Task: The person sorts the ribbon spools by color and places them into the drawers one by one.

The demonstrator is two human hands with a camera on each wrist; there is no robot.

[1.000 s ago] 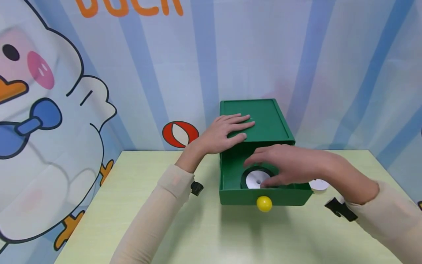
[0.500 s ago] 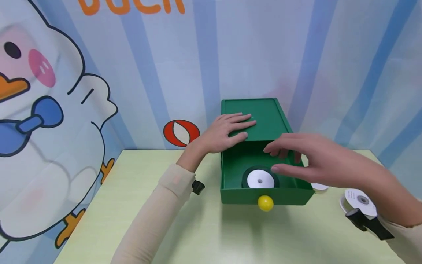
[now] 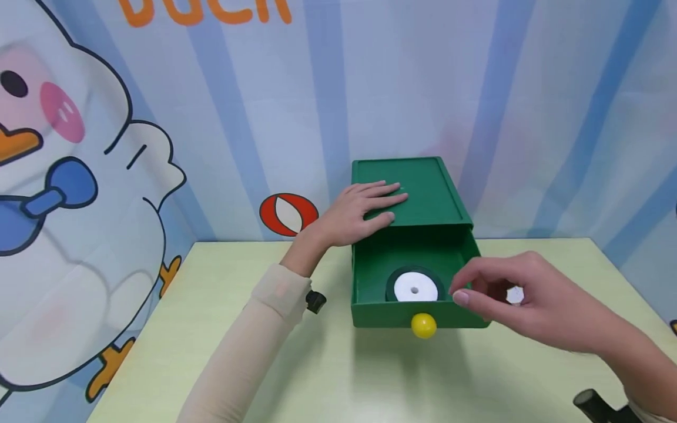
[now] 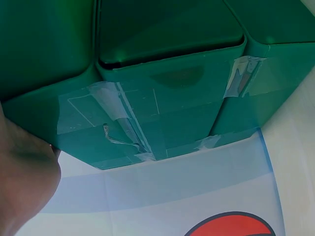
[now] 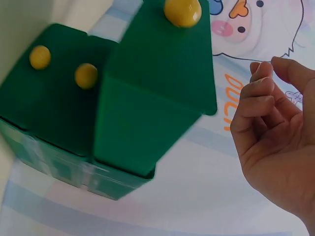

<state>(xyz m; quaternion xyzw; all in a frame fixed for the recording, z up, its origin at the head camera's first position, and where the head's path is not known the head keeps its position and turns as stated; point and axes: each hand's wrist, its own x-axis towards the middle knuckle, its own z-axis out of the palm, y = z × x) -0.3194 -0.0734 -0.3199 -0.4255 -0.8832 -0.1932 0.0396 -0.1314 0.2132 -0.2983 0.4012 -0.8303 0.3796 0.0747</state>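
Note:
A green drawer cabinet (image 3: 418,188) stands on the table with its top drawer (image 3: 381,316) pulled out; a yellow knob (image 3: 424,325) is on the drawer's front. Inside lies a spool (image 3: 414,286) with a white face and a dark rim. My left hand (image 3: 357,214) rests on the cabinet top, fingers straight. To the right of the drawer's front corner hovers my right hand (image 3: 539,302), its fingers loosely bent and holding nothing; the right wrist view shows the same hand (image 5: 275,132) apart from the drawer.
Behind my right hand, a white round piece (image 3: 515,295) shows through the finger gap. Two lower drawers with yellow knobs (image 5: 40,57) are closed. Clear tape (image 4: 115,105) joins the cabinet's units. A striped cloth backdrop (image 3: 412,88) rises behind the table (image 3: 296,364).
My right hand has moved out from above the spool, rightward past the drawer's side, and lower; its fingers are more bent. The spool stays in the drawer. My left hand has not moved.

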